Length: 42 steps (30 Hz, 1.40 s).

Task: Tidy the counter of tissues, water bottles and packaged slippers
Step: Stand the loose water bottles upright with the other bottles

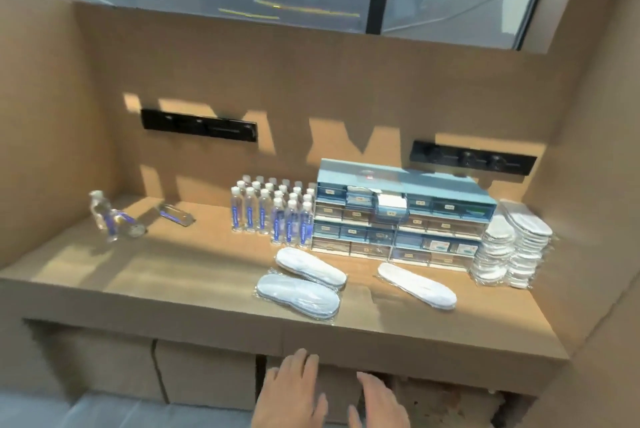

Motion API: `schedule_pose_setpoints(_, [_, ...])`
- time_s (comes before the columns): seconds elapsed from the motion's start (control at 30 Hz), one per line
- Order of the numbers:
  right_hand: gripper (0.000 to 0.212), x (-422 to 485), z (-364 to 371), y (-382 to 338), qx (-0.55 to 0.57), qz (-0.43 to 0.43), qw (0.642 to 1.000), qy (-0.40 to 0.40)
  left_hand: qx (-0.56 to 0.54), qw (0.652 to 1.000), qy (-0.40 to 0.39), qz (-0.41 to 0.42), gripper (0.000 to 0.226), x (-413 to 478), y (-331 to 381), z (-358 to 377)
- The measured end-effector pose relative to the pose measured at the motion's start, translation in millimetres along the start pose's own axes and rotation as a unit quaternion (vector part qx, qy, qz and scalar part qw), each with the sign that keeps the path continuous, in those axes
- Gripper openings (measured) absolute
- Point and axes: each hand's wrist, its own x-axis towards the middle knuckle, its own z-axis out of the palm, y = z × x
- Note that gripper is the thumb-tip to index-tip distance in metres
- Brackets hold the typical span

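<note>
Three packaged white slippers lie loose on the brown counter [173,285]: two [310,266] [298,296] side by side at the centre, one [417,285] to their right. A tall stack of packaged slippers [512,247] stands at the far right. Several upright water bottles [273,209] form a block at the back centre. Loose bottles [114,216] sit at the far left, one lying flat [175,214]. My left hand [292,393] and right hand [379,403] hover below the counter's front edge, both empty with fingers apart.
A blue drawer organiser [398,216] stands behind the slippers, one small drawer pulled out. Two black panels [199,126] [472,160] are mounted on the back wall. Brown side walls enclose the counter. Cardboard boxes [204,375] sit underneath it. A window runs above.
</note>
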Motion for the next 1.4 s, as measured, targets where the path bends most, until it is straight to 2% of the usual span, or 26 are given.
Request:
schedule_pose_setpoints(0.03, [0.064, 9, 0, -23, -0.023, -0.018, 0.999, -0.033, 0.013, 1.000, 0.020, -0.017, 0.065, -1, -23, -9])
schedule_pose_setpoints(0.1, [0.074, 31, 4, -69, -0.094, -0.090, 0.989, -0.071, 0.028, 0.997, 0.043, -0.059, 0.065, -3, -61, -27])
schedule_pose_setpoints(0.2, [0.076, 57, 29, -133, -0.130, -0.143, 0.976, -0.099, 0.055, 0.989, 0.103, -0.088, 0.069, -1, -114, -59])
schedule_pose_setpoints(0.27, [0.078, 72, 37, -180, -0.146, -0.175, 0.972, -0.060, 0.071, 0.981, 0.146, -0.107, 0.072, 4, -154, -77])
schedule_pose_setpoints(0.37, [0.081, 111, 66, -245, -0.131, -0.207, 0.963, -0.110, 0.089, 0.970, 0.171, -0.145, 0.074, 17, -220, -108])
schedule_pose_setpoints(0.43, [0.081, 142, 96, -285, -0.134, -0.223, 0.961, -0.093, 0.091, 0.963, 0.188, -0.170, 0.072, 27, -273, -124])
schedule_pose_setpoints(0.63, [0.081, 230, 204, -408, -0.125, -0.211, 0.962, -0.118, 0.028, 0.951, 0.214, -0.223, 0.077, 56, -438, -187])
schedule_pose_setpoints(0.8, [0.082, 290, 289, -491, -0.116, -0.197, 0.962, -0.147, 0.033, 0.940, 0.225, -0.256, 0.082, 94, -562, -229])
schedule_pose_setpoints(1.03, [0.081, 371, 381, -565, -0.149, -0.219, 0.954, -0.143, 0.025, 0.939, 0.196, -0.283, 0.082, 167, -675, -238])
schedule_pose_setpoints(1.17, [0.085, 421, 439, -590, -0.119, -0.225, 0.953, -0.164, 0.049, 0.934, 0.185, -0.301, 0.081, 212, -723, -221])
schedule_pose_setpoints(1.3, [0.092, 467, 489, -611, -0.092, -0.218, 0.939, -0.248, 0.022, 0.925, 0.183, -0.332, 0.082, 248, -764, -209])
schedule_pose_setpoints(1.4, [0.100, 497, 519, -620, -0.041, -0.181, 0.924, -0.333, -0.112, 0.912, 0.176, -0.353, 0.088, 275, -789, -206])
